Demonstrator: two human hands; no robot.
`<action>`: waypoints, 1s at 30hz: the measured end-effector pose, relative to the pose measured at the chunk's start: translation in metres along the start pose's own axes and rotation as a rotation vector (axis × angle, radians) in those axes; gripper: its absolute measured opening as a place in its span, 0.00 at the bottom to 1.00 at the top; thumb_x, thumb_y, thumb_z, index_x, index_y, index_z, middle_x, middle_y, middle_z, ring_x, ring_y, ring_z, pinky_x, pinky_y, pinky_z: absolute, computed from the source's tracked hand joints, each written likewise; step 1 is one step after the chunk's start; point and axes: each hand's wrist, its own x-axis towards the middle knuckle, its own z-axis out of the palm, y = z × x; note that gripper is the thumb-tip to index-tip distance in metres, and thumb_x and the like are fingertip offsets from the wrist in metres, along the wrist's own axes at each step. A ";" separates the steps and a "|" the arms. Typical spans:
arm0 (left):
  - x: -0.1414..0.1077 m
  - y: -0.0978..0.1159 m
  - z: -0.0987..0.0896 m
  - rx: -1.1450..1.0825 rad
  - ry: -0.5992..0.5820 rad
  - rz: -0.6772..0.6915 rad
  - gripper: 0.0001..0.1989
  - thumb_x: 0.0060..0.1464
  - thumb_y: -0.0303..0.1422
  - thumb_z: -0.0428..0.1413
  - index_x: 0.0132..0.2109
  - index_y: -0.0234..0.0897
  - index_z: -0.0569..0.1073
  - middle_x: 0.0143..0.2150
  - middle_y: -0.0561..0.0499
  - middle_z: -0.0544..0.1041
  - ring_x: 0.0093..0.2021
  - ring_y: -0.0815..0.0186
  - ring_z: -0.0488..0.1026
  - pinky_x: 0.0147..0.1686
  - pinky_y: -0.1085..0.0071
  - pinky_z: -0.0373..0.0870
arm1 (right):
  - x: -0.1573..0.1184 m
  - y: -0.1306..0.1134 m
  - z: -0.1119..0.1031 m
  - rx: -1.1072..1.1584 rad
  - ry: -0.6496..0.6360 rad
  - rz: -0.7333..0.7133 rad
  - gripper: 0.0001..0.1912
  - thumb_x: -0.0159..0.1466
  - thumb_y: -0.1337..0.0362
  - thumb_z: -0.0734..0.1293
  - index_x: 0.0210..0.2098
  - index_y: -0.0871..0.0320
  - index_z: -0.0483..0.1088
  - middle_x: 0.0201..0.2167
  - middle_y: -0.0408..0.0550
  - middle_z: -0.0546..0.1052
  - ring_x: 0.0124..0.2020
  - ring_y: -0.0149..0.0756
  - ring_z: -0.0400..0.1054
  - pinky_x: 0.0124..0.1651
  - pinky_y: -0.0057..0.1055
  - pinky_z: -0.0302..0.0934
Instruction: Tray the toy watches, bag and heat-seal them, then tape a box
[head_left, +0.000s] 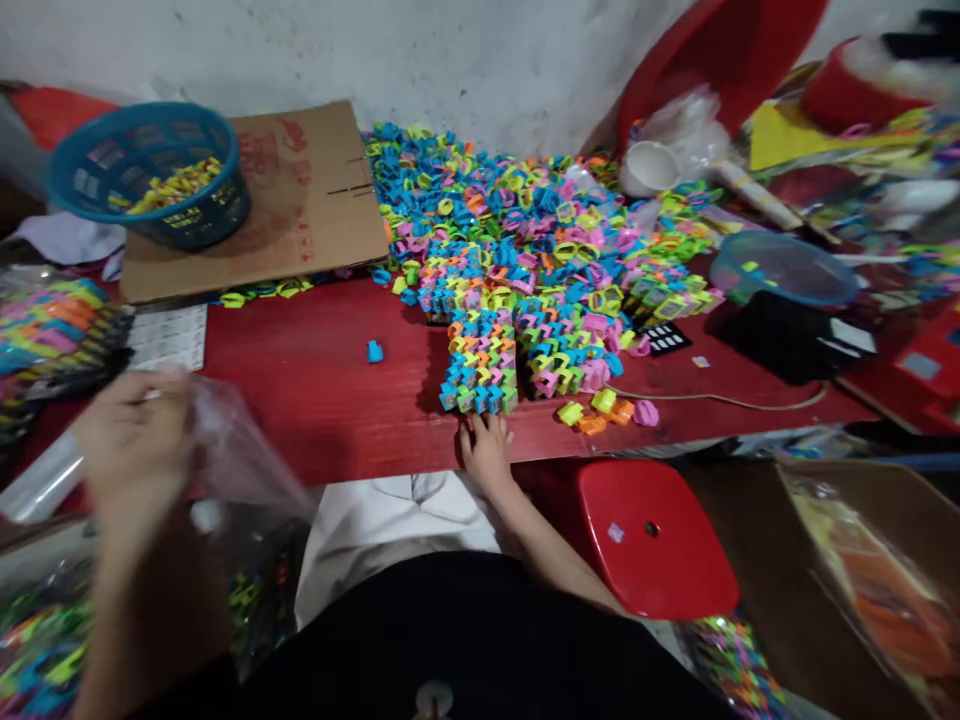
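The left hand (131, 445), blurred at the lower left of the frame, has a narrow grip: thumb and fingers pinch together on the upper part of a clear plastic bag (247, 460), which hangs to the right of the hand, over the near edge of the red counter (322, 400). The blur hides exactly how much film is caught.

The right hand (486, 452) lies at the near edge of the counter, just below the middle of the frame. Its grip is fairly open, with the fingers (480, 430) loosely curved and not closed around anything. The fingertips touch or nearly touch the near end of a stack of interlocked plastic links (480, 365) in orange, blue, green and yellow.

A second stack of links (559, 350) stands just to the right of the first, and both run back into a large heap of loose multicoloured links (495, 215) at the top middle of the frame. A single blue link (374, 351) lies alone on the counter to the left of the stacks. A few yellow, orange and pink links (600, 408) lie to their right.

At the upper left, a blue plastic basket (97, 165) holding yellow pieces tilts on a sheet of cardboard (315, 185). A red stool (652, 535) stands at the lower right, below the counter.
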 end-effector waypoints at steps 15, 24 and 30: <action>-0.079 -0.037 0.029 -0.242 -0.119 -0.021 0.28 0.69 0.56 0.64 0.31 0.43 0.64 0.17 0.62 0.61 0.15 0.73 0.55 0.15 0.75 0.48 | -0.061 -0.100 -0.058 1.237 -0.098 -0.321 0.14 0.75 0.47 0.75 0.45 0.50 0.85 0.45 0.52 0.87 0.50 0.46 0.83 0.58 0.46 0.77; -0.071 -0.018 -0.068 0.176 -1.103 0.085 0.26 0.58 0.50 0.75 0.54 0.41 0.79 0.35 0.50 0.83 0.30 0.65 0.77 0.28 0.74 0.71 | -0.021 -0.084 -0.125 1.121 0.479 -0.119 0.22 0.74 0.42 0.74 0.39 0.53 0.70 0.26 0.36 0.72 0.23 0.29 0.65 0.30 0.28 0.61; -0.110 -0.076 -0.016 0.206 -0.827 0.239 0.51 0.28 0.53 0.85 0.60 0.43 0.79 0.61 0.38 0.80 0.59 0.42 0.80 0.56 0.52 0.81 | -0.009 -0.092 -0.152 0.991 0.617 -0.079 0.23 0.74 0.42 0.75 0.37 0.55 0.74 0.27 0.40 0.75 0.27 0.31 0.69 0.32 0.28 0.64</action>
